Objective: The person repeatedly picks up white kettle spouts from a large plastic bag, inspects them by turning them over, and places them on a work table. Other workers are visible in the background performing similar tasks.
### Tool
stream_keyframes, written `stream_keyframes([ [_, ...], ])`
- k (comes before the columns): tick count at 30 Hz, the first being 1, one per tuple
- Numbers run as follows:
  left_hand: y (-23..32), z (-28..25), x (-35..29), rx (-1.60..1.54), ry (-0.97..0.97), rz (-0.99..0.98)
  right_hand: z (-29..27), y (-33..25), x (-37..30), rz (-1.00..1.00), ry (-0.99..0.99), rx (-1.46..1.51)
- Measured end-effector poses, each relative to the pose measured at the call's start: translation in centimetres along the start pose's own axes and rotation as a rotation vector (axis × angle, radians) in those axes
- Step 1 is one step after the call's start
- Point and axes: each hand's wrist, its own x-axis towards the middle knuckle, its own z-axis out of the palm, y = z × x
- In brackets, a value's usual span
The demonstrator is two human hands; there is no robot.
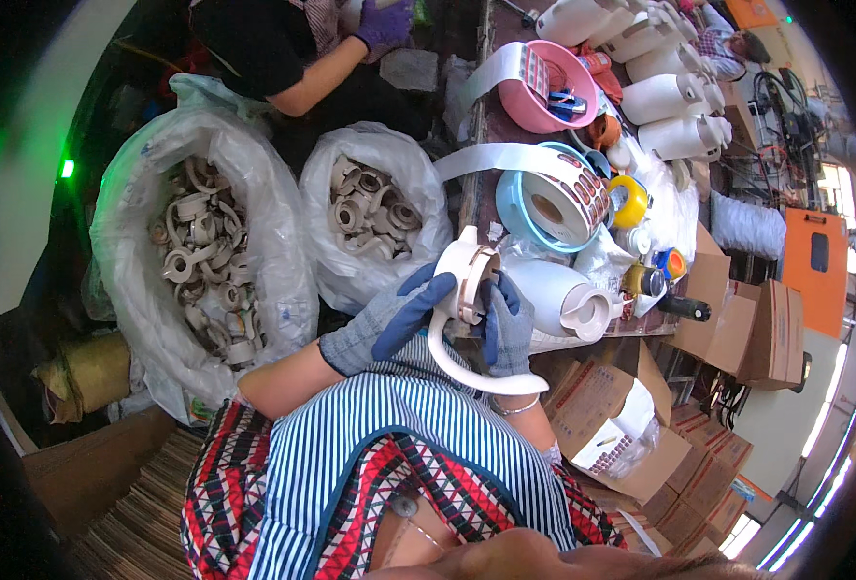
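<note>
In front of my apron I hold a cream plastic jug collar with a long curved handle [444, 358]. My left hand [389, 317], in a grey and blue glove, is closed on the collar's left side. My right hand [507, 329], gloved alike, grips its right side, partly hidden behind the part. The handle curves down below both hands, its tip pointing right. A brown band shows around the collar. Just beyond my right hand, a white jug body [554, 298] lies on its side at the table's near edge.
Left stand two plastic-lined sacks, a large sack [119, 208] and a smaller sack [317, 179], holding similar collars. On the table are a blue basin [513, 208] with a label roll [558, 208], a pink basin [529, 106] and several white jugs [679, 97]. Cartons [592, 411] stand right. A purple-gloved co-worker's hand [385, 24] is beyond.
</note>
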Motion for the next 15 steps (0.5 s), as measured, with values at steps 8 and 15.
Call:
stream_keyframes([
  [8, 1.4, 0.0, 0.5, 1.093, 0.101, 0.563, 0.0, 2.9, 3.7, -0.309, -0.149, -0.175],
  [15, 3.9, -1.3, 0.4, 1.322, -0.024, 0.749, -1.8, 4.3, 7.6, -0.257, -0.339, -0.297],
])
